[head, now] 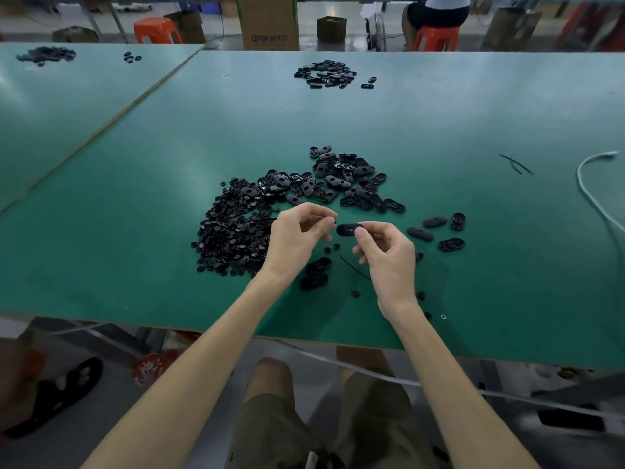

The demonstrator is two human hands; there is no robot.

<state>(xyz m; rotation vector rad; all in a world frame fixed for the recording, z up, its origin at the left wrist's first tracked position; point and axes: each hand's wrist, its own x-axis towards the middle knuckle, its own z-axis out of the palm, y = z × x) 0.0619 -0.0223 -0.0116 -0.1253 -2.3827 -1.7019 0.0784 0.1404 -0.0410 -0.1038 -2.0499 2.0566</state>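
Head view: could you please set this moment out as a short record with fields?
surface: green table
right hand: pinches a black oval shell above the table
left hand: fingers curled at the shell's left end; whether they hold a small part cannot be told
left of hands: small black round parts, piled
beyond hands: heap of oval shells
right edge: white cable
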